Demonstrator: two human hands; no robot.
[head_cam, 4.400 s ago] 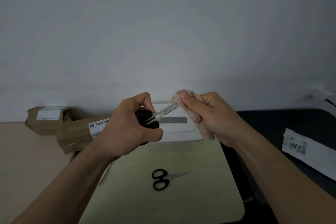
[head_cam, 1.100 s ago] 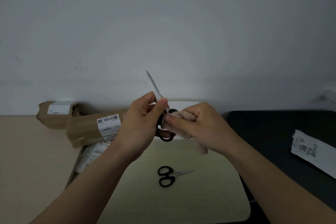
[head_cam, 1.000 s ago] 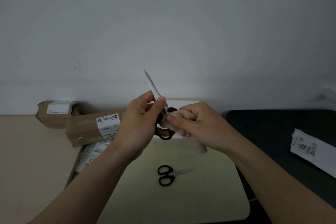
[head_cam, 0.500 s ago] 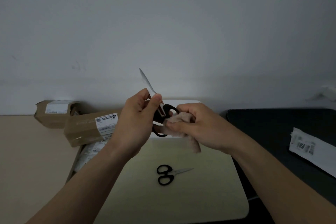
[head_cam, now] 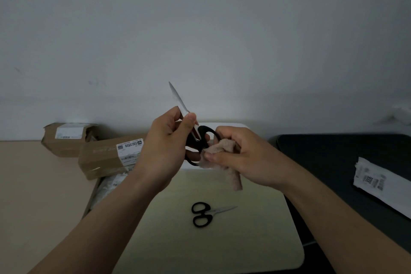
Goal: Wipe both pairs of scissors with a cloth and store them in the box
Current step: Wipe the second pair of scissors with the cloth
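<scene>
Overhead, left hand (head_cam: 165,140) pinches upright scissors (head_cam: 195,138), blade up; right hand (head_cam: 240,158) grips cloth (head_cam: 222,151) on handles.

The held scissors (head_cam: 201,140) have black handles and silver blades, as does the pair lying near (head_cam: 204,213). The cloth (head_cam: 224,158) is pale pink-beige. Far left boxes (head_cam: 104,158) are brown with white printed labels. The tray (head_cam: 222,240) is cream.

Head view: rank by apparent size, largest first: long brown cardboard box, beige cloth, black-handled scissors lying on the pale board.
1. Long brown cardboard box, clearly largest.
2. and 3. Beige cloth and black-handled scissors on the pale board: unsure; the cloth is bunched, partly hidden in the right hand, and held off the board.
</scene>
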